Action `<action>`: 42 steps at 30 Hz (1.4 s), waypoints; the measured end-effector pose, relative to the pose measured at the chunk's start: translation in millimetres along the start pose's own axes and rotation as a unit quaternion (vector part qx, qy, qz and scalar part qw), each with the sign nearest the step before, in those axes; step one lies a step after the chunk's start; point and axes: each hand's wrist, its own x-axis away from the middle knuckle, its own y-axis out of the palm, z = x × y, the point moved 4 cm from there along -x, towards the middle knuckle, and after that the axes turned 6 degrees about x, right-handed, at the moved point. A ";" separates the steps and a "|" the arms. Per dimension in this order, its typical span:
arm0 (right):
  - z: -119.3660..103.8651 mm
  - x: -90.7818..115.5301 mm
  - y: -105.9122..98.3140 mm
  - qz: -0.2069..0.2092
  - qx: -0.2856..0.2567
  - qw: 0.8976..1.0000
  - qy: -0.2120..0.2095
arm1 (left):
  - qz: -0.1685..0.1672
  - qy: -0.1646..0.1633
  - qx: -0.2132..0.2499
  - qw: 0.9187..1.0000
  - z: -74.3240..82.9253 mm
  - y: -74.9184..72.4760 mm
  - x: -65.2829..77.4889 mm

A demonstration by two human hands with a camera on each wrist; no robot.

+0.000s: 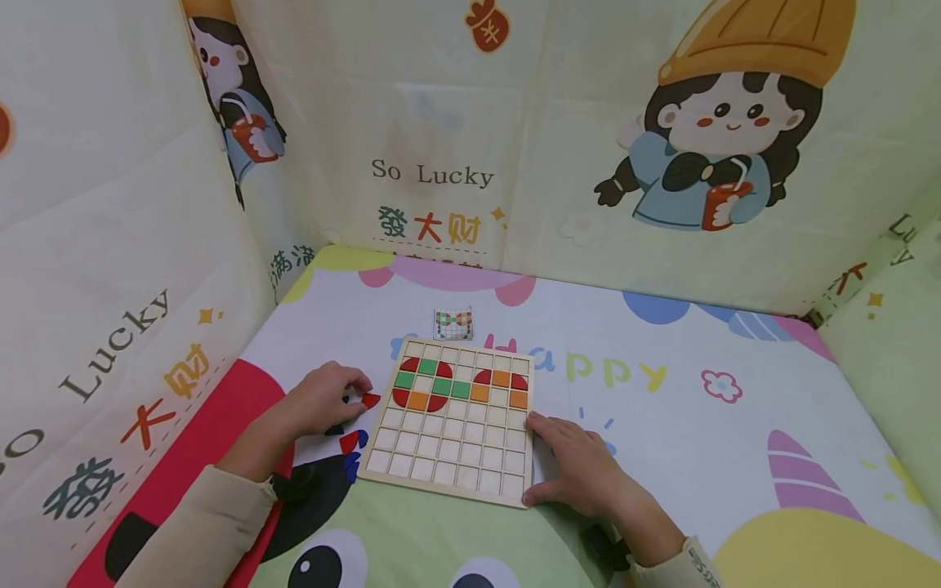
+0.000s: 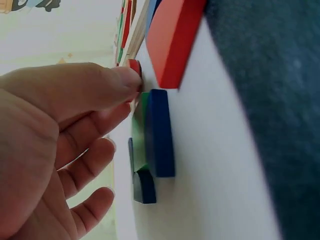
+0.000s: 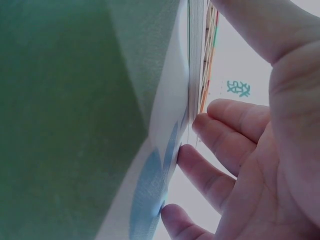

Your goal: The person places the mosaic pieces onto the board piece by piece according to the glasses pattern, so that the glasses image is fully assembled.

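My left hand [image 1: 319, 400] is beside the left edge of a square wooden grid board [image 1: 441, 491]. Its thumb and index finger pinch a small red tile with a rounded side [image 1: 371, 400], mostly covered by the fingertips in the left wrist view. On the board's upper rows lie red, green and orange tiles; the lower cells hold none. My right hand [image 1: 584, 461] rests along the board's right edge, thumb near the lower corner. In the right wrist view its fingers are loosely bent and apart, touching the edge.
Loose pieces lie left of the board: a red one [image 2: 172, 42], a dark blue one [image 2: 162, 135] and a green one [image 2: 139, 145] near my left hand. A small pattern card [image 1: 453, 324] lies behind the board. Printed cloth walls [image 1: 559, 196] enclose the table.
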 end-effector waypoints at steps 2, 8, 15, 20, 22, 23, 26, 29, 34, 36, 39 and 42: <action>0.3 -0.1 0.2 -0.001 0.001 1.000 0.001 | 0.008 0.000 -0.002 1.000 2.0 -0.5 -1.6; 1.0 -0.3 1.0 -0.002 -0.002 1.000 -0.001 | 0.014 0.010 0.002 1.000 15.1 1.3 -6.8; 0.7 0.1 0.3 -0.001 -0.005 1.000 -0.002 | 0.011 0.040 -0.016 0.999 42.0 10.2 -14.2; 1.0 0.3 0.2 0.001 -0.004 1.000 -0.002 | 0.004 0.089 -0.026 0.996 66.6 21.9 -21.7; 1.1 0.1 0.4 0.003 -0.004 1.000 -0.005 | -0.002 0.116 -0.033 0.993 75.5 28.2 -24.3; 1.3 0.0 0.6 0.004 -0.004 1.000 -0.007 | -0.005 0.131 -0.038 0.991 79.7 31.4 -25.5; 1.7 -0.4 1.1 0.006 -0.004 1.000 -0.011 | -0.011 0.163 -0.047 0.985 91.4 39.6 -28.5; 2.0 -0.4 1.7 0.006 -0.005 1.000 -0.013 | -0.019 0.171 -0.049 0.984 100.7 45.5 -30.8; 2.4 -0.8 1.8 0.005 -0.005 1.000 -0.010 | -0.034 0.173 -0.047 0.983 114.4 54.0 -35.9; 2.6 -0.9 1.9 0.004 -0.004 1.000 -0.009 | -0.040 0.177 -0.052 0.982 120.0 59.3 -39.1; 2.8 -1.0 1.5 0.003 -0.004 1.000 -0.007 | -0.050 0.181 -0.063 0.980 128.8 68.9 -44.1; 2.9 -0.7 1.4 0.003 -0.006 1.000 -0.007 | -0.060 0.179 -0.068 0.980 137.5 78.1 -48.1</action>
